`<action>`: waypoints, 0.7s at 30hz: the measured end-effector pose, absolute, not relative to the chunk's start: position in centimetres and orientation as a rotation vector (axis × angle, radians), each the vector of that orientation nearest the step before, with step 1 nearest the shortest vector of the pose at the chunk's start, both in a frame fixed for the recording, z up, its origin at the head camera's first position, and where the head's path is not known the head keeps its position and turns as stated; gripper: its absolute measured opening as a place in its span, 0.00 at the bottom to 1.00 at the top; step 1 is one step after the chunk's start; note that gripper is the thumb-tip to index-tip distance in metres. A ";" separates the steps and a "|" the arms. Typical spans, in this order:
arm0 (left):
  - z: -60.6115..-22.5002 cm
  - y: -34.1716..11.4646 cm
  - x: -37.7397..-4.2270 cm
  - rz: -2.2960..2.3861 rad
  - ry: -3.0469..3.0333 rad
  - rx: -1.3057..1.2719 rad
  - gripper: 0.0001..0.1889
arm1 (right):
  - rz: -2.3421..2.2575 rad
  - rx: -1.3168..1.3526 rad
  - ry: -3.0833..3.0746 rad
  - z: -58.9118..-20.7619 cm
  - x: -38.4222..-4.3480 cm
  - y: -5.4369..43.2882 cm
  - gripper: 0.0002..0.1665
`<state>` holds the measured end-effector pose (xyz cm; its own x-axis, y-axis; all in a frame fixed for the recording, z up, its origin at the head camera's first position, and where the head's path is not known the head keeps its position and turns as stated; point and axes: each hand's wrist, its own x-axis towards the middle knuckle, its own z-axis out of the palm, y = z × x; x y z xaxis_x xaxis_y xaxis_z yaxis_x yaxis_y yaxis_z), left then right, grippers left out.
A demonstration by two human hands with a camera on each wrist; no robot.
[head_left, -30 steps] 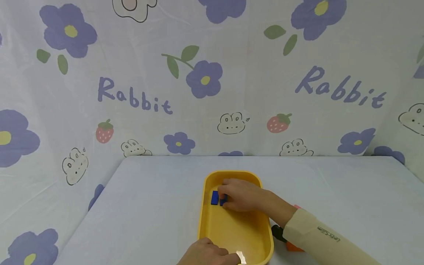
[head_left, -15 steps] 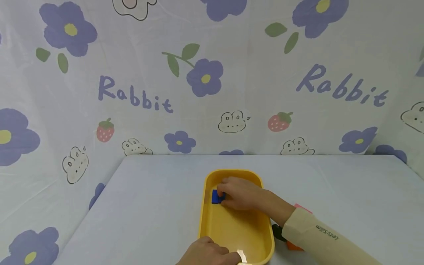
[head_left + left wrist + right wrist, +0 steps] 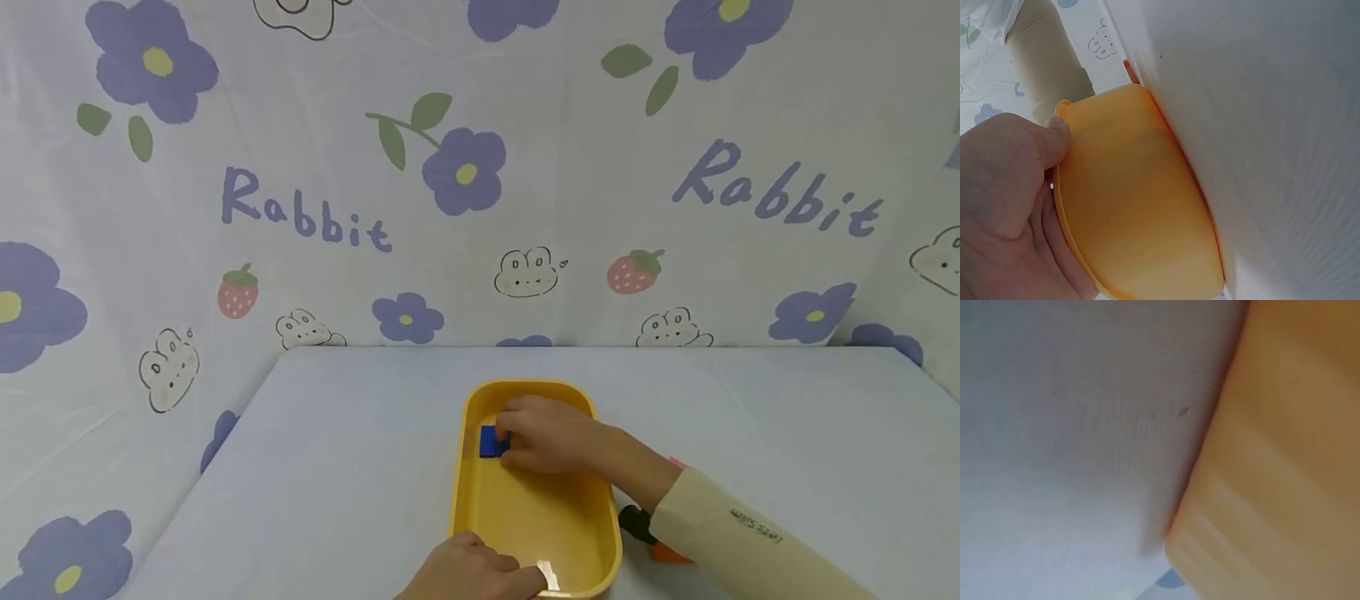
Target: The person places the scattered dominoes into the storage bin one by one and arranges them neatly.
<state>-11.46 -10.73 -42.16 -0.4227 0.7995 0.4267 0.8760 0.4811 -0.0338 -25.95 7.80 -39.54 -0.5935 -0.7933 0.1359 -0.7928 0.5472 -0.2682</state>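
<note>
A yellow plastic tray (image 3: 517, 529) stands on the white table. Inside it, near the far left wall, a blue block (image 3: 487, 442) lies flat. Close against its right side is a second blue block (image 3: 502, 450), partly covered by my right hand (image 3: 551, 435), whose curled fingers and thumb pinch it. My left hand (image 3: 472, 573) grips the tray's near rim. In the left wrist view, the thumb of my left hand (image 3: 1004, 194) lies over the rim and the fingers are behind it. The right wrist view shows only the tray's outer wall (image 3: 1272, 475) and the tabletop.
Right of the tray, partly hidden under my right forearm, are a black item (image 3: 637, 524) and an orange piece (image 3: 669, 553). A pink edge (image 3: 678, 462) shows above the sleeve. A patterned cloth backdrop (image 3: 570, 183) rises behind the table.
The second blue block has slid left, closing the gap to the first block, with my right hand on it. My left hand stays on the tray's rim.
</note>
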 end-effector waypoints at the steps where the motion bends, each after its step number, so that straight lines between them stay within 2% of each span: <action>1: -42.2 -10.7 -11.5 -0.261 -2.337 -1.399 0.09 | -0.477 -1.414 2.763 -39.4 -25.8 8.0 0.09; 9: -42.3 -10.6 -11.4 -0.279 -2.312 -1.374 0.12 | -0.494 -1.480 2.774 -38.4 -24.8 9.8 0.08; 21: -42.2 -10.6 -11.3 -0.336 -2.353 -1.388 0.12 | -0.588 -1.379 2.830 -37.4 -22.9 13.9 0.09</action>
<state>-11.32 -10.58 -42.15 -0.4356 0.7838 0.4427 0.8764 0.4816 0.0098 -22.91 13.90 -37.42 -0.6278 -0.7490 0.2117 -0.7714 0.5624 -0.2977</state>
